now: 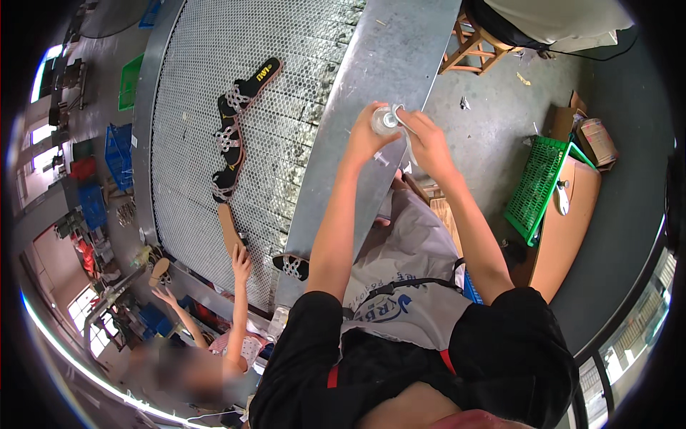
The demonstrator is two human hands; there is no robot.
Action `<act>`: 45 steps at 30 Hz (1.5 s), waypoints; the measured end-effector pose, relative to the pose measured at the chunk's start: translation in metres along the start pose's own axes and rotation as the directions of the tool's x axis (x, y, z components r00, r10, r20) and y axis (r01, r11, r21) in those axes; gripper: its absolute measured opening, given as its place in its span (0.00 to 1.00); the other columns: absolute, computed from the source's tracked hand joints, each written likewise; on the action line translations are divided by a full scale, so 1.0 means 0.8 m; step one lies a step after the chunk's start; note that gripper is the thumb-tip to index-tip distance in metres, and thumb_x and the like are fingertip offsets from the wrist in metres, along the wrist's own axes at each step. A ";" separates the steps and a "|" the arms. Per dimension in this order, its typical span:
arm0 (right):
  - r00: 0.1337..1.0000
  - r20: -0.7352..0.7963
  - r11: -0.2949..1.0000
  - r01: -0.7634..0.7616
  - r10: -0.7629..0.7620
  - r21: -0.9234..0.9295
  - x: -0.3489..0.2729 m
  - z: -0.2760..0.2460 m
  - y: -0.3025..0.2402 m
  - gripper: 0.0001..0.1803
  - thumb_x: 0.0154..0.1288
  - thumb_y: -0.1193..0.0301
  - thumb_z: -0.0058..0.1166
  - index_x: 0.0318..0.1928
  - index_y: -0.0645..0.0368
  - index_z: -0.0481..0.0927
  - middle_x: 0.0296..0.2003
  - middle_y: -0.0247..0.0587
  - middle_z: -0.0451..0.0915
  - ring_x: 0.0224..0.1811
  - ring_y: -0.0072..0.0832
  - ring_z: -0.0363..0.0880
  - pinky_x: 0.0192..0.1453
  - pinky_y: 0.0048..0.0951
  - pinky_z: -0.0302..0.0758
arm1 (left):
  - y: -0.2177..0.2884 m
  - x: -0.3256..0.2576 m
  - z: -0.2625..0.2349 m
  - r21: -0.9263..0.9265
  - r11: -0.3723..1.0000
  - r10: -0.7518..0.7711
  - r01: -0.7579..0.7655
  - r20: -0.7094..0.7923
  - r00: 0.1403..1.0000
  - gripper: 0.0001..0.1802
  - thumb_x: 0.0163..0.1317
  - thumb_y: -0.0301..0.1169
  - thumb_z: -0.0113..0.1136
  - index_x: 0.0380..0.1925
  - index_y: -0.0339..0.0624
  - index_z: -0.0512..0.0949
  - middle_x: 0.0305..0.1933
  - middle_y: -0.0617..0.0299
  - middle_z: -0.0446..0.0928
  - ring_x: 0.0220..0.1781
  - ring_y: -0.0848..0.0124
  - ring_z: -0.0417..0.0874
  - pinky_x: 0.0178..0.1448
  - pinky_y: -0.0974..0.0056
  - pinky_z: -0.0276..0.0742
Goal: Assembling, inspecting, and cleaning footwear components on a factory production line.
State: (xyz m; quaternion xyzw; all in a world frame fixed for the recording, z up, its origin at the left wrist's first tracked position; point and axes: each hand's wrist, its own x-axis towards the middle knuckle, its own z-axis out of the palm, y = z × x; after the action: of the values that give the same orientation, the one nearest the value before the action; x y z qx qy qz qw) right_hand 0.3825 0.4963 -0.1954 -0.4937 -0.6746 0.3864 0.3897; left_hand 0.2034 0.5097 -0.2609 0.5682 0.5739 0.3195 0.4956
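My left hand (363, 137) is wrapped round a small clear bottle (384, 122) above the metal edge of the conveyor. Fingers closed, my right hand (429, 143) pinches a white cloth (409, 151) against the bottle's mouth; part of the cloth hangs down below the fingers. On the metal ledge (343, 121), nearest my left forearm, lies a black sandal (291, 267) with a pale decorated strap. Farther left, a curved row of black sandals (230, 139) with similar straps rests on the mesh belt (189, 93).
At lower left a co-worker's hand (243, 263) touches a tan-soled sandal (229, 225); their other hand is near another sole (159, 270). To my right stand a green crate (536, 186), cardboard boxes (597, 143) and a wooden stool (473, 46).
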 end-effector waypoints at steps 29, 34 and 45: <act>0.741 -0.062 0.572 -0.458 0.668 0.680 -0.086 -0.071 0.094 0.18 0.75 0.74 0.50 0.62 0.62 0.76 0.47 0.30 0.80 0.52 0.18 0.73 0.61 0.23 0.67 | 0.149 -0.005 0.064 0.658 0.752 -0.387 0.043 0.387 0.837 0.39 0.43 0.57 0.72 0.44 0.33 0.78 0.38 0.44 0.85 0.43 0.46 0.87 0.50 0.50 0.81; 0.763 -0.053 0.607 -0.468 0.645 0.642 -0.069 -0.079 0.118 0.19 0.75 0.74 0.51 0.63 0.61 0.75 0.46 0.30 0.80 0.50 0.16 0.72 0.60 0.22 0.65 | 0.130 0.012 0.070 0.656 0.754 -0.331 0.020 0.353 0.875 0.40 0.46 0.52 0.74 0.52 0.37 0.74 0.41 0.47 0.85 0.45 0.49 0.87 0.49 0.50 0.80; 0.858 0.003 0.766 -0.461 0.514 0.447 0.000 -0.100 0.093 0.16 0.75 0.75 0.51 0.60 0.62 0.77 0.46 0.30 0.81 0.48 0.15 0.72 0.56 0.21 0.67 | 0.066 0.047 0.073 0.595 0.801 -0.002 -0.071 0.122 0.992 0.37 0.44 0.39 0.77 0.55 0.46 0.72 0.52 0.58 0.81 0.57 0.56 0.81 0.56 0.47 0.73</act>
State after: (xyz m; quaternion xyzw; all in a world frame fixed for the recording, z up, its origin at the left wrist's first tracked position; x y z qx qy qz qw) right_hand 0.4823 0.5228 -0.2307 -0.5750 -0.3954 0.5839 0.4149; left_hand 0.2803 0.5428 -0.2375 0.7235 0.6050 0.0974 0.3180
